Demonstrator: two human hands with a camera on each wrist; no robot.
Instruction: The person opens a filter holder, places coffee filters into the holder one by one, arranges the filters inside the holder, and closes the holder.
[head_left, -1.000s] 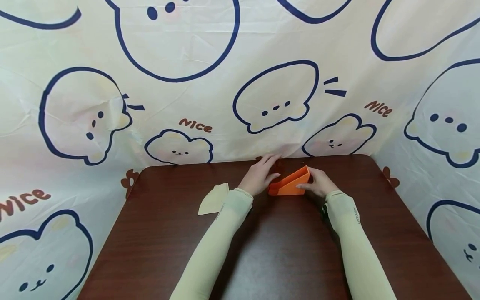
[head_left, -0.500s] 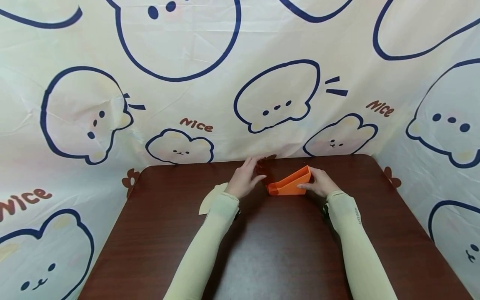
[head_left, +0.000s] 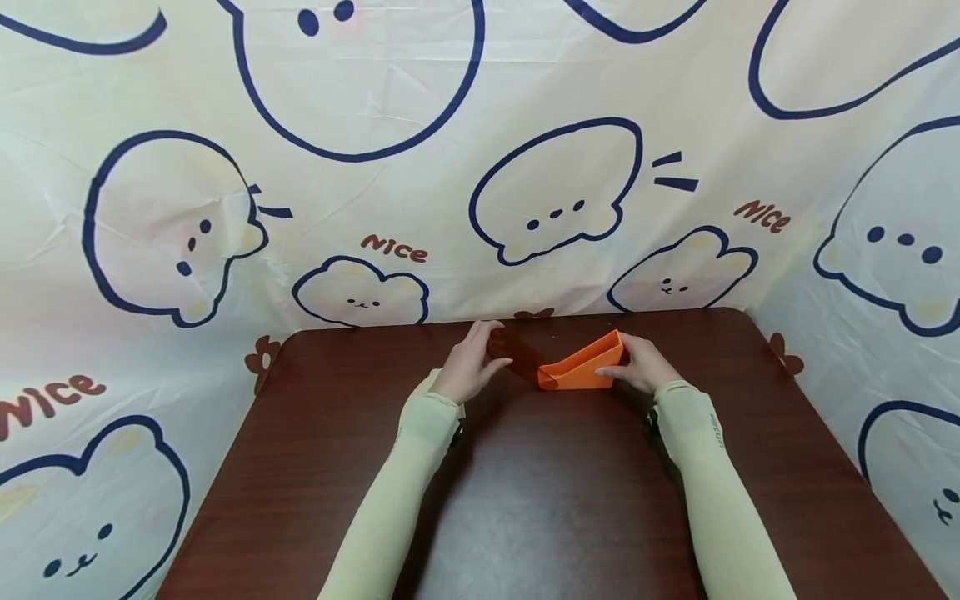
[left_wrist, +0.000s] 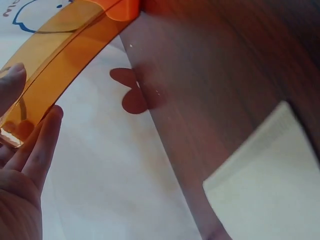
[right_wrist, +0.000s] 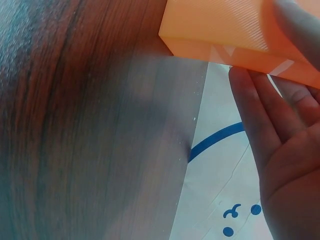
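An orange wedge-shaped box stands near the table's far edge. My right hand grips its tall right end, thumb on the near side; in the right wrist view the fingers lie against the ribbed box. A see-through amber lid swings out left from the box's low end. My left hand pinches the lid's free end, with the thumb on one face and fingers on the other in the left wrist view. A fan-shaped cream coffee filter lies on the table, mostly hidden by the left forearm in the head view.
The dark brown wooden table reaches back to a cream printed cloth hanging behind it. More of that cloth hangs along both sides.
My left hand has moved left, swinging the amber lid away from the orange box. The left sleeve now covers most of the coffee filter. My right hand has stayed in place.
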